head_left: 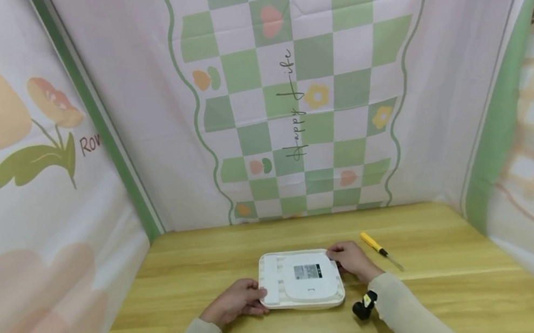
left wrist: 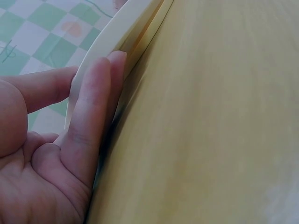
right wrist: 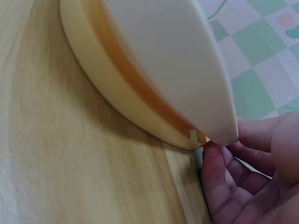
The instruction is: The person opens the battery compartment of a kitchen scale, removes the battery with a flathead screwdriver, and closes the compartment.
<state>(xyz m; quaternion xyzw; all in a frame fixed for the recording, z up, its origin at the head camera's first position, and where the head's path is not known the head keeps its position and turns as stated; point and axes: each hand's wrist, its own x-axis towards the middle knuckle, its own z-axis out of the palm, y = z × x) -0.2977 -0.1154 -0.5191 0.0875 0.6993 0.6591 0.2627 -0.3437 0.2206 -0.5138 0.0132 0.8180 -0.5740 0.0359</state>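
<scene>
A flat white plastic device [head_left: 311,290] with rounded corners lies on the wooden table, its face with a printed label [head_left: 307,272] upward. My left hand [head_left: 238,301] pinches its left edge, thumb on top and fingers along the side; the left wrist view shows the rim [left wrist: 100,46] between thumb and fingers. At the far right corner, my right hand [head_left: 353,260] pinches the edge between thumb and fingers. In the right wrist view, an orange-brown band [right wrist: 135,84] shows between the device's upper white layer [right wrist: 173,56] and its lower cream layer [right wrist: 93,65].
To the right of my right hand lies a screwdriver [head_left: 373,243] with a yellow and black handle, its shaft angled toward me. The wooden table [head_left: 198,255] ends at a checked fabric wall [head_left: 285,105]. Printed fabric walls stand at both sides.
</scene>
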